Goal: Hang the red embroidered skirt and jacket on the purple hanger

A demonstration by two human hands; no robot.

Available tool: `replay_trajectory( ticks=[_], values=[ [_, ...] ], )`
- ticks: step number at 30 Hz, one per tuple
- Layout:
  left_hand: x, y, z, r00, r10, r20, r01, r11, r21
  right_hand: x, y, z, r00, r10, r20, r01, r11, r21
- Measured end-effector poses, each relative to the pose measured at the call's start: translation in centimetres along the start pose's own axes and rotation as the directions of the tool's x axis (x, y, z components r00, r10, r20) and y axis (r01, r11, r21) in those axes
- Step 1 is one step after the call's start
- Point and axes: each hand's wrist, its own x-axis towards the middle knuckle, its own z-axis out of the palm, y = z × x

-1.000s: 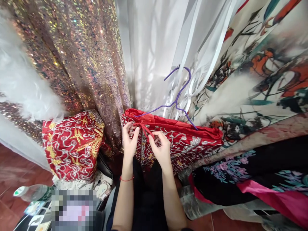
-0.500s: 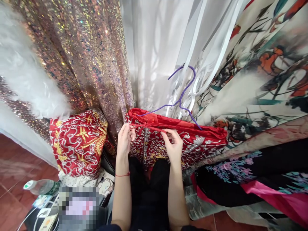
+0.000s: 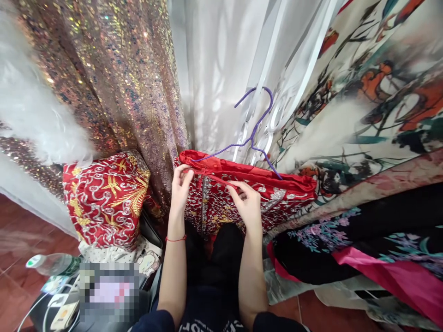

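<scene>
A red skirt-like garment point(image 3: 277, 210) with silver and gold embroidery hangs in front of me, its red satin top band upward. A purple wire hanger point(image 3: 252, 138) rises from inside that band, its hook toward the white cloth behind. At the band's left end, my left hand point(image 3: 179, 191) pinches a thin red ribbon point(image 3: 216, 179), fingers against the cloth. My right hand point(image 3: 248, 205) grips the same ribbon near the middle, thumb and forefinger closed. Between the two hands the ribbon runs nearly straight along the band. The fingertips partly hide it.
A folded red embroidered piece point(image 3: 107, 203) sits at left, beside a plastic bottle point(image 3: 58, 265) and a white power strip point(image 3: 64, 316). Sequined cloth point(image 3: 138, 83) hangs behind. Floral cloth point(image 3: 374, 106) and a black garment with pink point(image 3: 318, 263) crowd the right.
My left hand has moved slightly up against the top band, its fingers more closed. My right hand keeps the ribbon. The whole view has shifted a little, so everything appears slightly left and higher.
</scene>
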Motion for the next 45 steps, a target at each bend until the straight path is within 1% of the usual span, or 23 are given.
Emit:
replay_trajectory(
  ticks=[2,4,6,8,12,15,19,22,24,28,31,35,38,40,41,43,45],
  values=[
    [-0.4,-0.4,-0.5,0.994,0.019,0.105,-0.035,0.989,0.147,-0.1,-1.1,0.2,0.996,-0.082,0.035,0.085,0.993,-0.084],
    [-0.6,-0.6,-0.7,0.986,0.008,0.166,-0.043,0.977,0.209,0.0,-2.3,0.8,0.980,-0.198,0.036,0.201,0.970,-0.137],
    [-0.7,-0.6,-0.7,0.988,0.016,0.153,-0.052,0.971,0.231,0.2,-3.3,1.9,0.954,-0.297,0.049,0.301,0.938,-0.174],
    [-0.8,-0.4,-0.6,0.991,0.037,0.126,-0.067,0.969,0.239,0.5,-3.8,3.2,0.935,-0.345,0.084,0.355,0.911,-0.211],
    [-1.1,0.1,-0.6,0.990,0.040,0.138,-0.075,0.963,0.260,1.5,-3.5,5.3,0.934,-0.339,0.110,0.356,0.898,-0.258],
    [-1.3,0.1,-0.6,0.992,0.055,0.113,-0.083,0.964,0.254,2.1,-2.8,6.0,0.939,-0.330,0.099,0.344,0.897,-0.276],
    [-1.3,-0.5,-0.2,0.993,0.043,0.111,-0.062,0.983,0.175,2.4,-2.2,6.2,0.930,-0.362,0.063,0.366,0.894,-0.260],
    [-1.2,-1.0,0.0,0.991,0.016,0.130,-0.037,0.987,0.159,2.4,-2.0,6.1,0.920,-0.382,0.093,0.392,0.879,-0.270],
    [-1.1,-1.0,0.0,0.992,-0.002,0.124,-0.018,0.987,0.158,2.4,-1.9,6.0,0.919,-0.379,0.110,0.395,0.871,-0.293],
    [-1.0,-0.3,-0.5,0.997,-0.031,0.067,0.022,0.990,0.139,2.4,-1.6,6.1,0.921,-0.382,0.079,0.383,0.849,-0.363],
    [-0.8,0.4,-0.8,0.999,-0.030,0.030,0.026,0.989,0.147,2.4,-1.3,6.5,0.915,-0.397,0.068,0.391,0.835,-0.387],
    [-0.9,0.6,-1.1,1.000,0.023,-0.011,-0.020,0.976,0.216,2.1,-1.5,7.1,0.932,-0.359,0.049,0.352,0.866,-0.354],
    [-1.5,0.4,-1.6,0.999,0.019,0.029,-0.026,0.959,0.283,1.6,-2.3,6.8,0.952,-0.305,0.031,0.300,0.904,-0.306],
    [-2.3,0.3,-2.1,0.999,-0.002,0.053,-0.015,0.952,0.307,1.0,-3.2,6.4,0.952,-0.307,0.013,0.297,0.910,-0.290],
    [-2.8,0.4,-2.4,0.999,-0.009,0.031,0.000,0.956,0.295,0.7,-3.7,6.2,0.946,-0.325,-0.004,0.309,0.903,-0.299],
    [-3.8,0.6,-3.0,0.996,-0.039,-0.079,0.054,0.979,0.195,0.1,-5.0,5.8,0.923,-0.382,-0.051,0.345,0.878,-0.332],
    [-4.6,0.9,-3.7,0.967,-0.111,-0.228,0.111,0.994,-0.012,-0.3,-6.7,5.7,0.888,-0.456,-0.058,0.409,0.841,-0.353]
  ],
)
